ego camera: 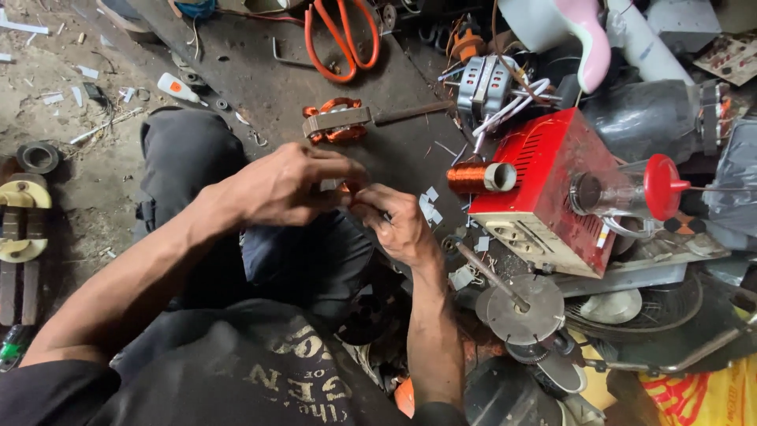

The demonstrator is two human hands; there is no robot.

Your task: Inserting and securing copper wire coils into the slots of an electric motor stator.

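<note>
Copper-wound piece [344,187] pinched between both hands [347,197].

a small pale piece [330,185] sits pinched between the fingertips of the left hand [288,185] and the right hand [398,225], mostly hidden by them, so its shape is hard to tell. a hint of copper colour shows beside it at the fingertips. it is held in the air above the person's dark-trousered lap, just in front of the knee.
</note>
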